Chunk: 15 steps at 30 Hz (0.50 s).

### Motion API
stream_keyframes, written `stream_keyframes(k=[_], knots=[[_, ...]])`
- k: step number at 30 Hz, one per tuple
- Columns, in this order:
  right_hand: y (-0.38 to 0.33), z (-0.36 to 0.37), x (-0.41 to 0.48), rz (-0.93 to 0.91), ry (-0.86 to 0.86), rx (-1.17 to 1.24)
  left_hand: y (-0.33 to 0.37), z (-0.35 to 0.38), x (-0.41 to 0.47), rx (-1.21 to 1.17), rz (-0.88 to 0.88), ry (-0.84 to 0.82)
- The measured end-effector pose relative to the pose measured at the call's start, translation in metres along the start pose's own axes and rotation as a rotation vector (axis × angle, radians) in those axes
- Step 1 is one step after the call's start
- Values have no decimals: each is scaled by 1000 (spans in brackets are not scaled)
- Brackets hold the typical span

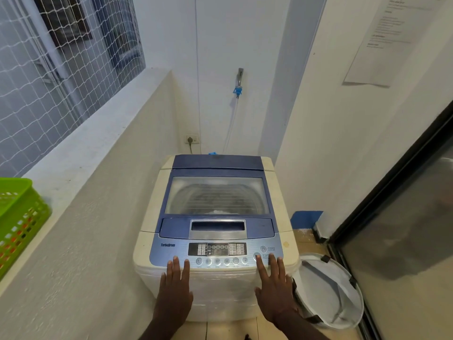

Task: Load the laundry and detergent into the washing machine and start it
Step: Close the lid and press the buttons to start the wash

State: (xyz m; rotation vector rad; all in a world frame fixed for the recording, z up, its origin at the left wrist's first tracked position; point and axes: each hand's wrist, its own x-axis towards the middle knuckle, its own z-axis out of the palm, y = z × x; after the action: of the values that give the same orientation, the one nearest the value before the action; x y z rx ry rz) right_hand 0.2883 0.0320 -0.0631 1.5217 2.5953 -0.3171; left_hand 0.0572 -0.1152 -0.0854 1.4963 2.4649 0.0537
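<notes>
White plaster walls closed in a narrow laundry nook, with a netted window above a rough ledge (98,133) on the left and a dark-framed glass door (402,217) on the right. Between them stood the washer (215,285), a cream plastic top-loader squeezed against the back wall, near its socket and tap. Its blue lid (217,192) lay shut, and through the clear pane pale laundry (217,212) showed in the ribbed drum, so loading looked done. A white fabric hamper (328,290) slumped empty on the floor just beside it. A green slotted basket (17,217) sat on the ledge. The left hand (175,283) rested flat and released on the panel edge, probably as a brace. The right hand (272,285) was open too, holding nothing, its forefinger on the start button (256,255).
</notes>
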Motion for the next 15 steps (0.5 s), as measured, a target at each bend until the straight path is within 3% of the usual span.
stream_keyframes(k=[15], knots=[[-7,-21,23,145,-40,112,2,-7,14,90,-44,-8]])
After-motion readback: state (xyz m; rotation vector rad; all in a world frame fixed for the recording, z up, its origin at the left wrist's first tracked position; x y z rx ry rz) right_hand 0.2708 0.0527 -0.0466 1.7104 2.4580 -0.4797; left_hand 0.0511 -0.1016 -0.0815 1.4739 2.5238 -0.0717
